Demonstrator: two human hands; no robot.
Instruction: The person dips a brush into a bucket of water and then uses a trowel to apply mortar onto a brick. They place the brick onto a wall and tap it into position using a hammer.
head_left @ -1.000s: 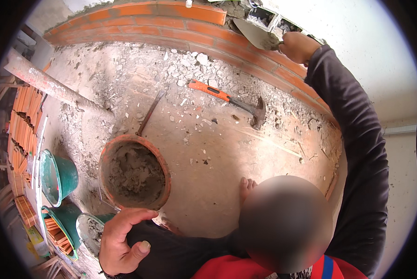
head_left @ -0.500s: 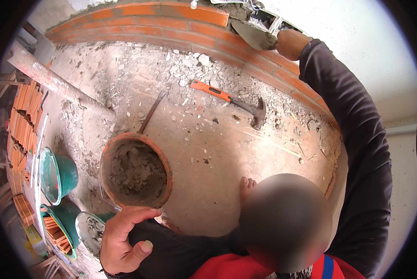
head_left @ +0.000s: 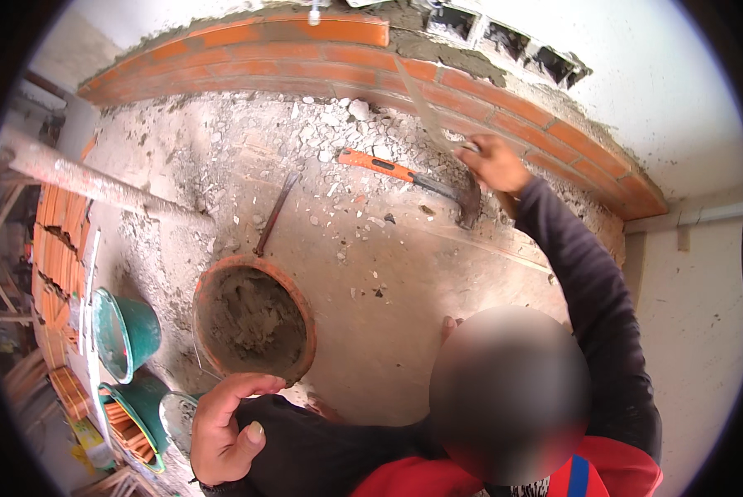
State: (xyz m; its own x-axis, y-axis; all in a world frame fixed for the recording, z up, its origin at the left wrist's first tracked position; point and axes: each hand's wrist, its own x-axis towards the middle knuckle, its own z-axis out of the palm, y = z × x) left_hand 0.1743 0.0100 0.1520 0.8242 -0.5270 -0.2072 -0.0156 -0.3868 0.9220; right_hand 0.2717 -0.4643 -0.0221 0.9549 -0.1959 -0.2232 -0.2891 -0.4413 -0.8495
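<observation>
My right hand [head_left: 497, 166] is closed on a trowel [head_left: 425, 106], held nearly edge-on over rubble in front of a low orange brick wall [head_left: 267, 51]. Mortar [head_left: 457, 60] lies along the wall's top, beside hollow openings [head_left: 504, 43]. Below the trowel, a claw hammer [head_left: 377, 166] with an orange handle lies on the floor. My left hand [head_left: 232, 418] is empty, fingers bent and apart, over my dark-clothed leg near an orange bucket [head_left: 309, 319] holding wet mortar [head_left: 251, 319]. A thin metal bar [head_left: 276, 215] lies beside the bucket.
A paint-spotted pole [head_left: 81, 174] crosses the upper left. Green buckets [head_left: 139, 331] stand at left, one containing tile pieces [head_left: 129, 435], near stacked bricks [head_left: 52, 257] and loose timber [head_left: 11, 286]. Broken rubble [head_left: 342, 124] lines the wall's base. A pale wall [head_left: 690, 348] borders the right.
My right hand and the trowel have come down from the wall's top toward me, and the blade has turned. My left hand stays bent in much the same spot. The view has shifted slightly.
</observation>
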